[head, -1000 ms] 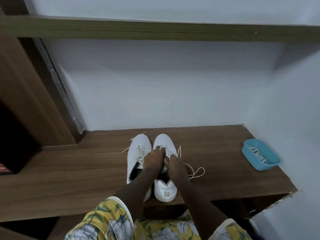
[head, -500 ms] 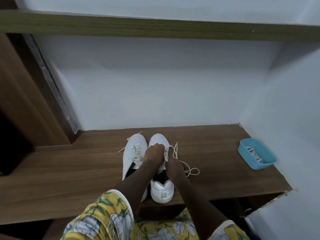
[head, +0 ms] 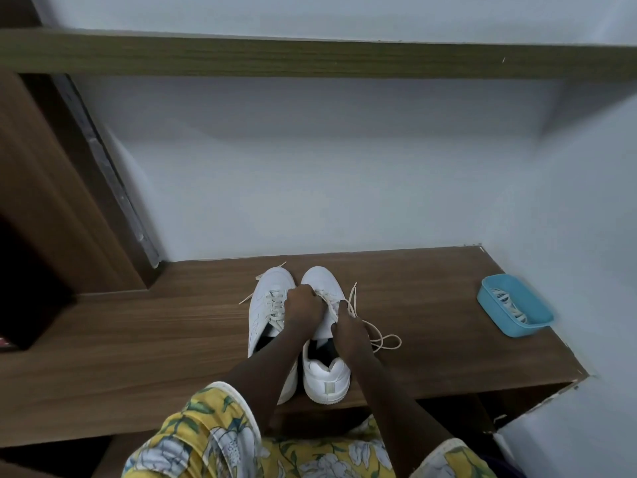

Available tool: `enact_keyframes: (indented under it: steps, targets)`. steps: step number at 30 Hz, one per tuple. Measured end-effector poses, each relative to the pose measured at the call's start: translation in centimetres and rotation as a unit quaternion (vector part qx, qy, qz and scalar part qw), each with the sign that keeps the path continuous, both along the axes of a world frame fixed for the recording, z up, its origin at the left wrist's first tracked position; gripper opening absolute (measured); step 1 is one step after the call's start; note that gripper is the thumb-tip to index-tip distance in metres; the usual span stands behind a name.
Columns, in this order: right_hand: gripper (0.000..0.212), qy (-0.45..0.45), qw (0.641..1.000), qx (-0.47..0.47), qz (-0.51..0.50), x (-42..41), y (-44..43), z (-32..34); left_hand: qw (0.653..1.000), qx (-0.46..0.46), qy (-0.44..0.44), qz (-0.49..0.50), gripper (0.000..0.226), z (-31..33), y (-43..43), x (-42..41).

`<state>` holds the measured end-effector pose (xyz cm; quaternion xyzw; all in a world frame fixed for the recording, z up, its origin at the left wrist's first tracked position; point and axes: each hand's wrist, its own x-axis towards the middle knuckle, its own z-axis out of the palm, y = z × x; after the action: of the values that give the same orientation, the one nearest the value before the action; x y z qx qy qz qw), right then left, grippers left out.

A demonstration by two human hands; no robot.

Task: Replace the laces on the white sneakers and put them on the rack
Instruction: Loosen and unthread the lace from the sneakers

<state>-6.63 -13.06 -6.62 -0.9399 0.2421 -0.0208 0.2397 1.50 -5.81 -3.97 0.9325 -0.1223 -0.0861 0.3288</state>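
Currently both hands are working over one sneaker [head: 324, 372], which is lying directly under them with its long axis running straight away from the person, heel toward the wrists and toe just beyond the knuckles. The left hand [head: 303, 307] is sitting farther forward, over the eyelet rows nearest the toe, with its fingers curled downward; it appears to be gripping the lace [head: 386, 341] there, though the fingertips themselves are hidden under the hand. The right hand [head: 348, 326] is lying a little behind and outboard of it, pinching a strand that is rising from the eyelets. The slack of that lace is trailing in loose loops on the wooden bench [head: 138, 339], just outboard of the right wrist. So the right hand is the nearer one to the free end and looks better placed to draw it through, while the left is steadying the shoe. The other sneaker [head: 267, 298] is standing touching, just outboard of the left hand, parallel and laced. Well beyond the right hand, a blue tray [head: 524, 327] is holding more laces.
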Motion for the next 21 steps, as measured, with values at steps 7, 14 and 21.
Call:
enact_keyframes:
  steps: [7,14,21]
  targets:
    - [0.052,0.015,0.999,-0.047,0.008,-0.1,-0.2,0.1,0.988,-0.115,0.066,0.082,0.025,-0.6,1.0,0.6]
    - [0.050,0.014,0.999,-0.030,0.003,-0.3,0.0,0.4,0.965,0.135,-0.154,-0.162,0.030,-0.8,0.7,0.3]
    - [0.048,0.020,0.999,-0.033,0.001,-0.3,0.0,0.7,0.982,0.109,-0.120,-0.100,0.029,-1.2,1.6,0.4]
